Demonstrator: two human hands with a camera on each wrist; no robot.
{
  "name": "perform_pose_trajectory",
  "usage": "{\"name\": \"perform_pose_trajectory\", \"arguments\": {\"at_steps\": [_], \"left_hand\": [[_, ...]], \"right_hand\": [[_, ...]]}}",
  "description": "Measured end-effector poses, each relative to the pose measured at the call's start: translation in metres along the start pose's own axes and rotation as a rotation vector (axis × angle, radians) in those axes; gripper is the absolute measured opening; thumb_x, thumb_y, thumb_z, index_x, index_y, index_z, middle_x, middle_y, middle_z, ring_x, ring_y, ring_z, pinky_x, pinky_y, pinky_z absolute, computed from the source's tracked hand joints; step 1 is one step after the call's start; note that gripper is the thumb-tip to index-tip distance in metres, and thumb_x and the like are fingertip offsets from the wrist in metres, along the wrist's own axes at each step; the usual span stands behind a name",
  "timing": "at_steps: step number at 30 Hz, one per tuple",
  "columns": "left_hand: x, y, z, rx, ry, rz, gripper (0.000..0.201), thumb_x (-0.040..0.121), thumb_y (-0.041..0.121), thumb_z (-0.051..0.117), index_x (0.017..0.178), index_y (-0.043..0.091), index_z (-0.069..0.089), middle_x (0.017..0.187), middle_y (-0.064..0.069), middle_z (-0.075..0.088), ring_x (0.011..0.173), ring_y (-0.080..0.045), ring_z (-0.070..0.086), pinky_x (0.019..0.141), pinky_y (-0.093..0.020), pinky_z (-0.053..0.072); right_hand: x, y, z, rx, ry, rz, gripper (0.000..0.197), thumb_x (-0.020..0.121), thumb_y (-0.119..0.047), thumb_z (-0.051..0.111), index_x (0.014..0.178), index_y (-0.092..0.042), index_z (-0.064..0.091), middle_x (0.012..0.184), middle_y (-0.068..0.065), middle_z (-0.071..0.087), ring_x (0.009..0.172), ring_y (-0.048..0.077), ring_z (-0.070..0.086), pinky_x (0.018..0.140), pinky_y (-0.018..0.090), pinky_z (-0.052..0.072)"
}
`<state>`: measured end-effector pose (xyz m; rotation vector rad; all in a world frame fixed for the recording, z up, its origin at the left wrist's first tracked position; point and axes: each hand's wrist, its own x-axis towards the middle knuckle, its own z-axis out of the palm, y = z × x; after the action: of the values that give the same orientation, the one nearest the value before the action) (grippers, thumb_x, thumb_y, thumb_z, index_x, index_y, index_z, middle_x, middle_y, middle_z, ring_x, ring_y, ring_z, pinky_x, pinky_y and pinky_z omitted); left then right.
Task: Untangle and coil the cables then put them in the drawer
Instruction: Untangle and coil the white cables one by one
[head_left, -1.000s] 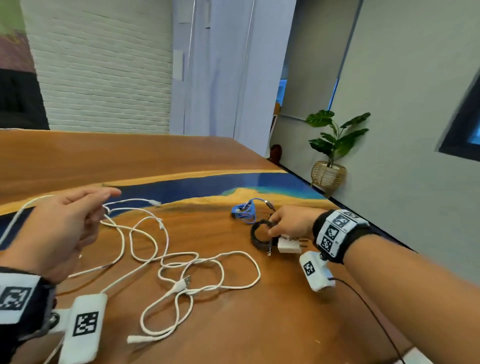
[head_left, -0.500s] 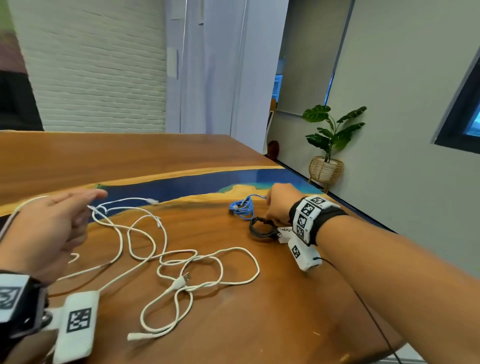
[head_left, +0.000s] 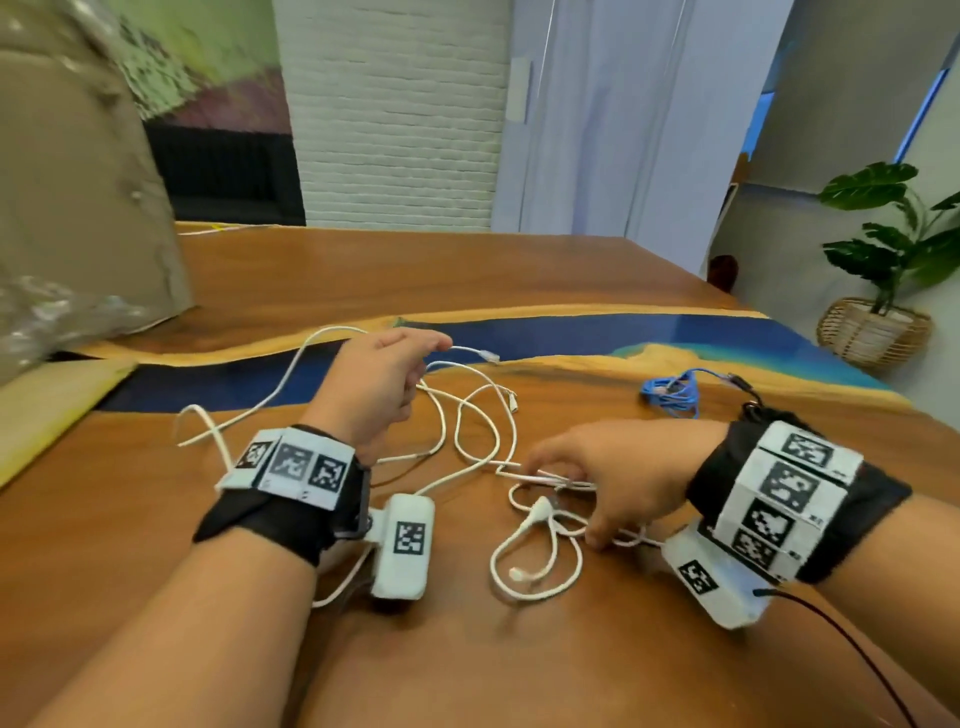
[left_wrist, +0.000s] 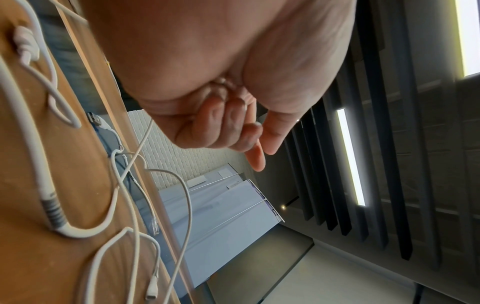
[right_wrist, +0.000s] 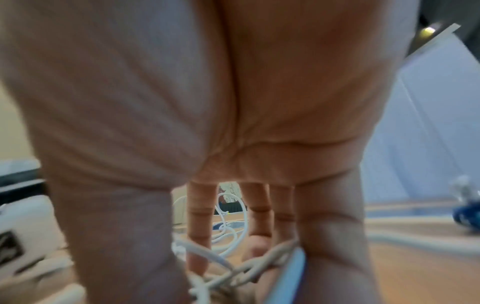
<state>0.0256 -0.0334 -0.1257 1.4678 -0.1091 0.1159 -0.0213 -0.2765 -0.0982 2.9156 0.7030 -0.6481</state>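
Note:
A long white cable (head_left: 483, 415) lies in tangled loops on the wooden table (head_left: 519, 665). My left hand (head_left: 423, 358) is raised over its far loops and pinches a strand between thumb and forefinger; the left wrist view shows the other fingers (left_wrist: 213, 127) curled and thin white cable (left_wrist: 182, 205) trailing below. My right hand (head_left: 566, 501) reaches down onto the tangle's near knot, fingers (right_wrist: 200, 236) straight and spread, thumb apart, with strands (right_wrist: 233, 267) lying between them. A coiled blue cable (head_left: 670, 389) rests at the far right. A black cable (head_left: 753, 410) peeks out behind my right wrist.
A beige padded object (head_left: 78, 208) stands at the table's far left, with a pale yellow panel (head_left: 47, 410) below it. A potted plant in a wicker basket (head_left: 872, 332) sits on the floor past the table's right edge. A blue resin band (head_left: 571, 338) crosses the table.
My right hand has left the black coil beside the blue cable and come left onto the white tangle. My left hand still holds its white strand. The view has swung left.

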Motion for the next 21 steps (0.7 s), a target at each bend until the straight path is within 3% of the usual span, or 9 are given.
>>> {"name": "perform_pose_trajectory", "arguments": {"at_steps": [3,5,8,9,11,13,16,18,21], "left_hand": [[-0.004,0.001,0.006,0.063,-0.026,-0.02,0.019,0.098,0.021,0.061,0.098,0.012,0.078,0.072,-0.002,0.053,0.054,-0.013,0.043,0.046,-0.025,0.032],[-0.008,0.001,0.01,0.092,-0.059,-0.025,0.019,0.098,0.021,0.062,0.098,0.012,0.078,0.085,-0.005,0.067,0.069,-0.015,0.059,0.057,-0.026,0.045],[-0.014,0.001,0.016,0.082,-0.214,-0.034,0.022,0.098,0.027,0.063,0.106,0.012,0.077,0.107,-0.014,0.075,0.091,-0.021,0.067,0.08,-0.036,0.05],[-0.016,0.001,0.018,0.07,-0.267,-0.043,0.026,0.097,0.033,0.065,0.109,0.013,0.077,0.112,-0.014,0.074,0.093,-0.021,0.067,0.083,-0.038,0.051],[-0.019,0.001,0.021,0.073,-0.298,-0.023,0.027,0.093,0.04,0.069,0.106,0.017,0.077,0.103,-0.011,0.073,0.088,-0.021,0.065,0.079,-0.037,0.051],[-0.018,0.003,0.022,0.116,-0.207,0.054,0.018,0.093,0.032,0.071,0.093,0.014,0.076,0.085,-0.01,0.066,0.076,-0.021,0.059,0.074,-0.039,0.047],[-0.008,0.002,0.013,0.14,0.062,0.131,0.022,0.096,0.023,0.068,0.081,0.008,0.069,0.067,-0.004,0.053,0.061,-0.014,0.048,0.067,-0.036,0.041],[-0.002,0.004,0.005,0.073,0.196,0.11,0.022,0.098,0.027,0.064,0.08,0.015,0.067,0.059,0.003,0.047,0.053,-0.012,0.041,0.057,-0.029,0.035],[0.001,0.006,-0.001,-0.025,0.319,0.105,0.024,0.1,0.027,0.06,0.078,0.019,0.064,0.055,0.006,0.04,0.044,-0.01,0.031,0.045,-0.025,0.025]], "right_hand": [[0.005,0.008,-0.014,0.217,0.015,0.002,0.024,0.086,-0.022,0.077,0.106,-0.033,0.067,0.098,-0.001,0.071,0.066,0.014,0.068,0.055,0.028,0.058],[0.003,0.015,-0.029,0.435,0.118,-0.058,0.012,0.089,-0.017,0.077,0.099,-0.02,0.072,0.092,0.007,0.074,0.053,0.014,0.064,0.051,0.03,0.057],[0.001,0.019,-0.044,0.949,0.338,-0.217,0.014,0.091,-0.01,0.075,0.105,-0.009,0.076,0.086,0.013,0.07,0.06,0.017,0.063,0.046,0.03,0.053],[0.003,0.017,-0.044,1.103,0.41,-0.263,0.016,0.093,-0.011,0.073,0.108,-0.008,0.076,0.089,0.015,0.071,0.065,0.02,0.064,0.044,0.029,0.051],[0.013,0.008,-0.038,1.292,0.561,-0.279,0.019,0.097,-0.02,0.068,0.106,-0.006,0.077,0.097,0.018,0.075,0.075,0.025,0.067,0.045,0.029,0.049],[0.028,-0.001,-0.025,1.407,0.646,-0.214,0.024,0.099,-0.027,0.065,0.101,-0.006,0.078,0.1,0.017,0.077,0.086,0.029,0.073,0.051,0.034,0.056],[0.046,-0.007,-0.007,1.461,0.657,-0.139,0.026,0.102,-0.029,0.06,0.099,-0.011,0.079,0.099,0.01,0.079,0.1,0.027,0.074,0.064,0.04,0.062],[0.053,-0.007,0.002,1.529,0.638,-0.119,0.026,0.104,-0.026,0.057,0.1,-0.01,0.076,0.096,0.008,0.078,0.093,0.026,0.073,0.062,0.039,0.061],[0.054,-0.004,0.009,1.683,0.604,-0.153,0.022,0.107,-0.016,0.048,0.11,-0.008,0.068,0.084,0.008,0.074,0.068,0.022,0.065,0.05,0.03,0.055]]}}
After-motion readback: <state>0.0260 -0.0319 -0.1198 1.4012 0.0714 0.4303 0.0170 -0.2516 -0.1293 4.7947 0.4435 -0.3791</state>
